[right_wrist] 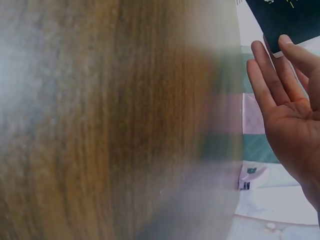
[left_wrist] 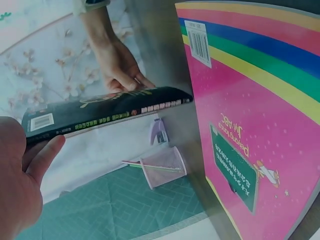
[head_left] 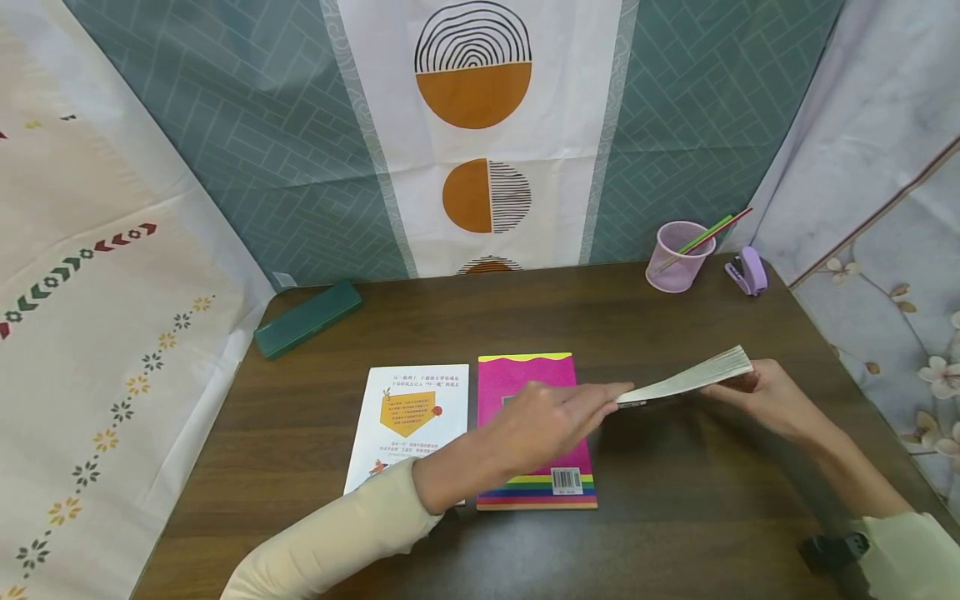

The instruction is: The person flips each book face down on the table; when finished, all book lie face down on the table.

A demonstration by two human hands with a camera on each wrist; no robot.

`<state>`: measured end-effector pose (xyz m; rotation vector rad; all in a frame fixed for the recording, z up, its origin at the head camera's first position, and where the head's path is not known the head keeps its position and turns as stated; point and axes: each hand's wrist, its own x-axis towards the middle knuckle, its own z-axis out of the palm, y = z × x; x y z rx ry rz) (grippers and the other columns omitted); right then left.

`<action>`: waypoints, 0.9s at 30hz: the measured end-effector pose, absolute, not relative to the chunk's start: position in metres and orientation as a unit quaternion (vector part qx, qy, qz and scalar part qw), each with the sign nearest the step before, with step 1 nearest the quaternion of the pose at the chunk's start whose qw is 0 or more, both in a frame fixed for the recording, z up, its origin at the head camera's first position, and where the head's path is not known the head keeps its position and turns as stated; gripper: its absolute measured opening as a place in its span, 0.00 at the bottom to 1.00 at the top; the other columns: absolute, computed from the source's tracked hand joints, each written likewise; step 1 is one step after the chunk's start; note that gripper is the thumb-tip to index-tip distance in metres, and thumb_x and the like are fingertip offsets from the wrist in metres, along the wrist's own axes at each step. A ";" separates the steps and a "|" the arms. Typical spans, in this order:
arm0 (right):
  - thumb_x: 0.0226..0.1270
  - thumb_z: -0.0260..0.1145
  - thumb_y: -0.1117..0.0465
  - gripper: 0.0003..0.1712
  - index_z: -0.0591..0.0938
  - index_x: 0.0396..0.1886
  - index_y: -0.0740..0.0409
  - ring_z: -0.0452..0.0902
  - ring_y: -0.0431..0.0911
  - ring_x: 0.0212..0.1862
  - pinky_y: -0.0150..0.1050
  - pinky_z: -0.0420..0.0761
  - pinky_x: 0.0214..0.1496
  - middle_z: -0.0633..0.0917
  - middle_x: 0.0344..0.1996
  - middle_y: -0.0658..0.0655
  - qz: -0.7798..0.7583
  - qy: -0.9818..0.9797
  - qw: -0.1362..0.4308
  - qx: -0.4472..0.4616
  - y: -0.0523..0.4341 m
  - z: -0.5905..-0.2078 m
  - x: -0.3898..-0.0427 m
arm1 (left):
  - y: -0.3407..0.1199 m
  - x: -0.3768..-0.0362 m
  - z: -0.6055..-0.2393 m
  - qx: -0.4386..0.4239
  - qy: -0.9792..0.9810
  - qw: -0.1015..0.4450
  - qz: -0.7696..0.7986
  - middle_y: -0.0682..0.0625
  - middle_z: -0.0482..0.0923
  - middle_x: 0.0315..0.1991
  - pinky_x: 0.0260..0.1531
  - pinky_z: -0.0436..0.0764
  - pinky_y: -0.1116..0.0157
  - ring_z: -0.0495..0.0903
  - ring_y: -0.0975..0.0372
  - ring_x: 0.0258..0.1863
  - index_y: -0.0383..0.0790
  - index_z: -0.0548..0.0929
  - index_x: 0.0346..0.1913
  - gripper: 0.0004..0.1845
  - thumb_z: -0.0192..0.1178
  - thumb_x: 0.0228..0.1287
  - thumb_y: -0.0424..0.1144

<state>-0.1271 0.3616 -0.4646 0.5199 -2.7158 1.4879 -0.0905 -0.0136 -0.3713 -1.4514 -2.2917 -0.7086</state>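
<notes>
A dark-covered book (head_left: 688, 377) is held tilted above the right side of the table, its right end higher, with page edges facing the head camera. The left hand (head_left: 547, 423) pinches its left end, fingers above; the thumb is hidden in the head view. In the right wrist view, the right hand (right_wrist: 290, 95) grips a corner of the book (right_wrist: 290, 22) between thumb and fingers. The left wrist view shows the book's spine (left_wrist: 125, 114) between the two hands. Beneath the left forearm lie a pink book (head_left: 573, 454) with a rainbow band and a white book (head_left: 405, 442), side by side.
A green case (head_left: 309, 319) lies at the table's back left. At the back right stand a pink mesh cup (head_left: 670, 265) with slim sticks and a purple stapler (head_left: 747, 271). Patterned cloths hang around the brown table (head_left: 450, 325).
</notes>
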 end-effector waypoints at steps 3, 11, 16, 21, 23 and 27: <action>0.70 0.74 0.70 0.06 0.90 0.44 0.64 0.84 0.31 0.39 0.24 0.80 0.39 0.90 0.38 0.40 0.474 -0.871 -0.012 0.133 0.363 -0.461 -0.125 | -0.017 -0.090 -0.371 -0.506 -0.802 0.167 -0.268 0.49 0.90 0.53 0.19 0.58 0.82 0.76 0.70 0.19 0.36 0.81 0.69 0.24 0.69 0.74 0.36; 0.74 0.72 0.66 0.11 0.89 0.52 0.63 0.86 0.30 0.42 0.24 0.81 0.42 0.91 0.41 0.38 0.493 -0.865 0.008 0.093 0.365 -0.449 -0.125 | -0.024 -0.092 -0.374 -0.505 -0.791 0.211 -0.275 0.45 0.85 0.61 0.21 0.57 0.85 0.85 0.69 0.26 0.32 0.79 0.70 0.28 0.71 0.70 0.31; 0.74 0.71 0.68 0.12 0.89 0.54 0.60 0.89 0.35 0.40 0.23 0.80 0.43 0.92 0.41 0.39 0.534 -0.843 0.012 0.071 0.368 -0.441 -0.127 | -0.028 -0.092 -0.376 -0.496 -0.781 0.249 -0.288 0.43 0.87 0.58 0.24 0.63 0.86 0.92 0.64 0.39 0.30 0.80 0.69 0.29 0.73 0.67 0.29; 0.74 0.66 0.77 0.15 0.90 0.53 0.63 0.90 0.39 0.42 0.26 0.84 0.46 0.93 0.43 0.46 0.654 -0.751 -0.002 0.096 0.366 -0.433 -0.131 | -0.033 -0.091 -0.378 -0.468 -0.788 0.247 -0.316 0.43 0.90 0.53 0.25 0.64 0.86 0.87 0.67 0.27 0.31 0.80 0.70 0.30 0.75 0.65 0.29; 0.73 0.63 0.81 0.16 0.89 0.52 0.66 0.90 0.41 0.42 0.29 0.86 0.47 0.93 0.43 0.50 0.707 -0.698 -0.007 0.110 0.363 -0.429 -0.132 | -0.036 -0.090 -0.379 -0.455 -0.791 0.240 -0.332 0.43 0.89 0.54 0.23 0.63 0.85 0.84 0.67 0.24 0.32 0.80 0.70 0.30 0.75 0.65 0.30; 0.72 0.58 0.86 0.18 0.88 0.52 0.72 0.91 0.45 0.42 0.35 0.88 0.47 0.93 0.43 0.56 0.760 -0.635 0.000 0.139 0.358 -0.422 -0.136 | -0.042 -0.089 -0.384 -0.424 -0.799 0.226 -0.363 0.44 0.89 0.55 0.25 0.69 0.84 0.89 0.65 0.30 0.34 0.83 0.68 0.30 0.77 0.63 0.32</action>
